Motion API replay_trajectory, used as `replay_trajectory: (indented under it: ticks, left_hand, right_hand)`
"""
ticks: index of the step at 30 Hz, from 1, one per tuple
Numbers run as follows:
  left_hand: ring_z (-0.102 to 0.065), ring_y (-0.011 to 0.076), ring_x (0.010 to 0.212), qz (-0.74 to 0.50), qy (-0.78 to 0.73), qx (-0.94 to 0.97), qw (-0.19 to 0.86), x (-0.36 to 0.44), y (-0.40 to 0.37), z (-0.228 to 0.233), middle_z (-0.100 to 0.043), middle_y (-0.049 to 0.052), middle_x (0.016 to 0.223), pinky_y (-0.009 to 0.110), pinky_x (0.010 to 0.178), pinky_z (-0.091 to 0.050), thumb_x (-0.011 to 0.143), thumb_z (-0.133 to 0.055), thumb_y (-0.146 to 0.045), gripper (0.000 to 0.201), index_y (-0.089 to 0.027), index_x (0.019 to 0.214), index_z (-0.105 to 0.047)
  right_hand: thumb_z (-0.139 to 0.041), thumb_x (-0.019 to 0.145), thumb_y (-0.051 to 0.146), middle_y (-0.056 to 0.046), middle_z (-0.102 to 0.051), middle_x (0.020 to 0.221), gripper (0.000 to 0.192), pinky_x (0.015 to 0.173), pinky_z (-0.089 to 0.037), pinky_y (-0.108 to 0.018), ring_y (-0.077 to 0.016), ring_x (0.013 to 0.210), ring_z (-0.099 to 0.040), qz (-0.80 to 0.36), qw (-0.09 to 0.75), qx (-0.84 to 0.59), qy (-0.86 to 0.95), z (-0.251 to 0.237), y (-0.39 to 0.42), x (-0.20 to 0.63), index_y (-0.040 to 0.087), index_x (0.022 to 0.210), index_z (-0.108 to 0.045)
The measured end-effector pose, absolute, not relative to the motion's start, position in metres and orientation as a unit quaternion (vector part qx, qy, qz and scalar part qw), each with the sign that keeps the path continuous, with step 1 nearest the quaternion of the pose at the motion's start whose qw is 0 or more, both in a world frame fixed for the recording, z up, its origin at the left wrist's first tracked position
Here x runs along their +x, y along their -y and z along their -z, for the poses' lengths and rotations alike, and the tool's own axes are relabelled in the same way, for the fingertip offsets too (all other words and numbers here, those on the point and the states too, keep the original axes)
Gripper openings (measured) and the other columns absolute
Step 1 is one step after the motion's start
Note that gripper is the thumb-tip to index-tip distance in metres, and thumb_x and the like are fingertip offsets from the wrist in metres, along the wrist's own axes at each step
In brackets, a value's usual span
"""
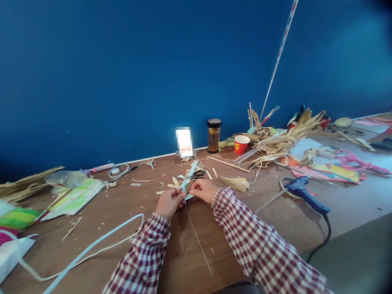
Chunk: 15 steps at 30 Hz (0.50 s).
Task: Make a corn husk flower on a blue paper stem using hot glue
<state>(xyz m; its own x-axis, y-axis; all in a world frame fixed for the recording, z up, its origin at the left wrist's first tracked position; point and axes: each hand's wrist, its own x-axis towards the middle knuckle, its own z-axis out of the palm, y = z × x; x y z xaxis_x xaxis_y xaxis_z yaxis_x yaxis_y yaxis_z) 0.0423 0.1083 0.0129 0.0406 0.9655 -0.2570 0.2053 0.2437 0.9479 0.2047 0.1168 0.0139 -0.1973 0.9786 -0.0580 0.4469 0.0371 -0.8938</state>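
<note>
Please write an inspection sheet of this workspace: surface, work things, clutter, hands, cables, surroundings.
Surface: brown table, strewn with husk scraps.
Work things: pale blue strip pinched by both hands; thin stick runs below them.
Clutter: scissors, jar, red cup, husk pile, glue gun, paper sheets.
Hands: left hand and right hand, both closed on the strip.
Cables: black cord from glue gun; pale tube.
Surroundings: blue wall.

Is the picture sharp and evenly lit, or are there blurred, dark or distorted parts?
Head view: centre sharp around both hands, left hand and right hand, on the pale blue strip; corners darken; table edge bends from wide-lens distortion; a small card by the wall is pixelated.
</note>
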Motion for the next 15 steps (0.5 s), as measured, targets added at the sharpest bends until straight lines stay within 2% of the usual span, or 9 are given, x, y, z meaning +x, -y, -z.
replay_trajectory:
  ticks: [4, 7, 11, 15]
  left_hand:
    - [-0.05, 0.0078, 0.038, -0.376, -0.598, 0.487, 0.513, 0.037, -0.11, -0.016, -0.058, -0.003, 0.043, 0.017, 0.042, -0.039, 0.062, -0.07, -0.024, 0.015, -0.015, 0.06, -0.059]
    - [-0.05, 0.0077, 0.038, -0.39, -0.603, 0.478, 0.506, 0.033, -0.113, -0.017, -0.058, -0.003, 0.043, 0.017, 0.041, -0.039, 0.063, -0.07, -0.022, 0.013, -0.015, 0.06, -0.06]
    - [-0.053, 0.0094, 0.041, -0.423, -0.6, 0.466, 0.494, 0.031, -0.115, -0.016, -0.058, -0.003, 0.044, 0.018, 0.043, -0.042, 0.062, -0.07, -0.022, 0.013, -0.015, 0.06, -0.059]
    - [-0.056, 0.0107, 0.046, -0.46, -0.584, 0.457, 0.489, 0.03, -0.117, -0.013, -0.06, -0.003, 0.047, 0.02, 0.048, -0.045, 0.064, -0.068, -0.024, 0.011, -0.015, 0.065, -0.062]
  right_hand:
    - [-0.06, 0.071, 0.021, 0.007, -0.047, 0.046, 0.006, 0.042, -0.031, -0.019, -0.0063, 0.04, -0.04, -0.491, 0.368, -0.555, 0.562, -0.014, -0.123, 0.209, 0.015, 0.074, -0.058]
    - [-0.055, 0.075, 0.023, 0.007, -0.044, 0.046, 0.008, 0.038, -0.028, -0.018, -0.0057, 0.037, -0.037, -0.472, 0.403, -0.584, 0.523, -0.019, -0.126, 0.215, 0.015, 0.076, -0.057]
    - [-0.047, 0.083, 0.03, 0.005, -0.048, 0.051, 0.019, 0.038, -0.029, -0.017, -0.0046, 0.039, -0.038, -0.434, 0.448, -0.6, 0.5, -0.026, -0.126, 0.218, 0.014, 0.077, -0.057]
    - [-0.05, 0.081, 0.04, 0.001, -0.054, 0.055, 0.03, 0.037, -0.035, -0.017, -0.0058, 0.041, -0.046, -0.547, 0.367, -0.513, 0.551, -0.024, -0.116, 0.204, 0.014, 0.068, -0.059]
